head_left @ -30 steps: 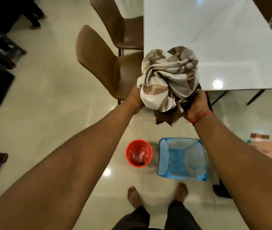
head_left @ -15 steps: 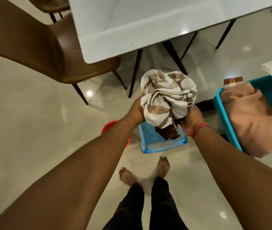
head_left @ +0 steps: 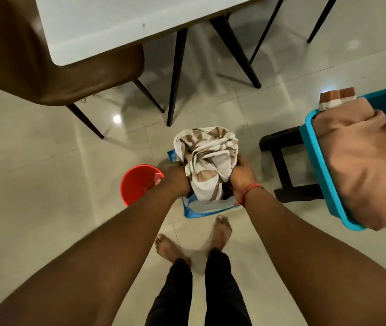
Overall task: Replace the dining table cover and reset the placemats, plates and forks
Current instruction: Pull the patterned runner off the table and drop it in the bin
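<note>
Left hand (head_left: 175,178) and right hand (head_left: 242,176) clasp the bundled table cover (head_left: 207,158) above the blue hamper (head_left: 207,209); red bucket (head_left: 139,183) at 9 o'clock; a loose fold could catch the rim and spill onto the floor

The blue basket (head_left: 205,209) is hemmed in by the red bucket (head_left: 137,182) on the left and the black stool (head_left: 281,161) on the right, while open floor (head_left: 46,184) is left further left.

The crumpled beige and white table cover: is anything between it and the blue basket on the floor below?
Nothing visible. The crumpled beige and white table cover, gripped by the left hand and right hand, hangs directly over the blue basket.
</note>
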